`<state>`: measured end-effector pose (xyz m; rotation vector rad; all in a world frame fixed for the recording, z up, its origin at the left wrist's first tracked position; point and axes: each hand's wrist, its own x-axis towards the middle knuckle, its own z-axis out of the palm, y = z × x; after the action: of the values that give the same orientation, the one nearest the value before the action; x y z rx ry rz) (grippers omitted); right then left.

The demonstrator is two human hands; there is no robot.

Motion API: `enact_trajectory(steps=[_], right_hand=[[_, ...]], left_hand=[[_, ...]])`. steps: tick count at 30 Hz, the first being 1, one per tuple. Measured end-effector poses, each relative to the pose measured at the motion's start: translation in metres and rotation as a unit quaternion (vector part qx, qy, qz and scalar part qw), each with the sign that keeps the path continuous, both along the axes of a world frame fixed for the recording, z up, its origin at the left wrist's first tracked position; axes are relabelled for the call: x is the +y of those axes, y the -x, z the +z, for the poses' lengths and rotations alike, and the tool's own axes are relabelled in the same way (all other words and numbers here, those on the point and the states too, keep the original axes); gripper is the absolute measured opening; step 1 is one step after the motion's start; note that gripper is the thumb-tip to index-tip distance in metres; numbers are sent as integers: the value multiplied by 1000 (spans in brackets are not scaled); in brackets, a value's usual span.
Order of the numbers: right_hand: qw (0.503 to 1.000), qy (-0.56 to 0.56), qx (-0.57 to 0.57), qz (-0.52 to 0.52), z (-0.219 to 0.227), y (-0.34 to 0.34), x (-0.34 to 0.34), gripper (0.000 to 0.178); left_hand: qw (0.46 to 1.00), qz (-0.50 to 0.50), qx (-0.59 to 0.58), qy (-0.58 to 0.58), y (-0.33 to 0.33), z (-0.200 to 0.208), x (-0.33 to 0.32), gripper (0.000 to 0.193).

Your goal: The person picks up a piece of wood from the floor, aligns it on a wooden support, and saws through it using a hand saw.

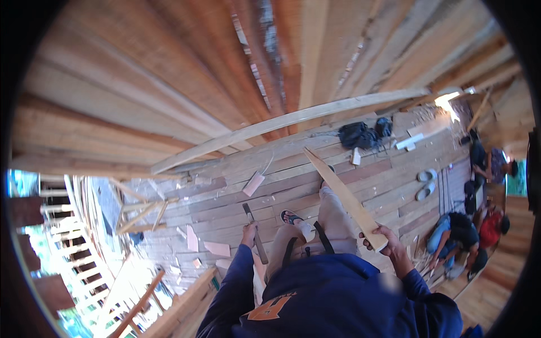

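Note:
My right hand (pixel 390 241) is closed round the lower end of a pale wooden board (pixel 345 194). The board slants up and away to the left, narrowing to a point over the floor. At my left side, my left hand (pixel 249 234) grips a long, narrow, dark brownish tool (pixel 260 249). That tool sticks out above and below the fist, and its exact kind cannot be made out. Board and tool are apart, on either side of my legs.
A plank wall rises ahead, with a long beam (pixel 293 115) along its foot. Wood offcuts (pixel 216 248), a black bag (pixel 358 135) and sandals (pixel 426 185) lie on the plank floor (pixel 270 194). A timber frame (pixel 147 211) stands left. Several people (pixel 459 236) crouch or sit at right.

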<state>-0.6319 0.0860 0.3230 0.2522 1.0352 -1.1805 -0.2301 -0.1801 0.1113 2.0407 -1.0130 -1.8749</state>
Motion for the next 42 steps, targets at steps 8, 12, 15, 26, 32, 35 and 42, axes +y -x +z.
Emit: enact_trajectory(steps=[8, 12, 15, 26, 32, 35, 42], right_hand=[[930, 22, 111, 350, 22, -52, -117, 61], [827, 73, 203, 519, -2, -108, -200, 59], [738, 125, 253, 613, 7, -135, -267, 58], [630, 274, 163, 708, 29, -322, -460, 76], [657, 363, 131, 648, 44, -527, -519, 79], [653, 407, 127, 626, 25, -654, -530, 72], [729, 377, 100, 562, -49, -882, -601, 70]], left_hand=[[989, 139, -48, 9, -123, -16, 63, 19], [984, 97, -142, 39, -206, -47, 130, 22], [982, 125, -144, -17, -205, -51, 137, 35], [860, 438, -164, -204, -244, -1, 165, 55], [833, 502, -193, -129, -319, 19, 149, 63], [835, 490, -215, -127, -371, 7, 149, 61], [820, 540, -175, -66, -504, -1, 101, 49]])
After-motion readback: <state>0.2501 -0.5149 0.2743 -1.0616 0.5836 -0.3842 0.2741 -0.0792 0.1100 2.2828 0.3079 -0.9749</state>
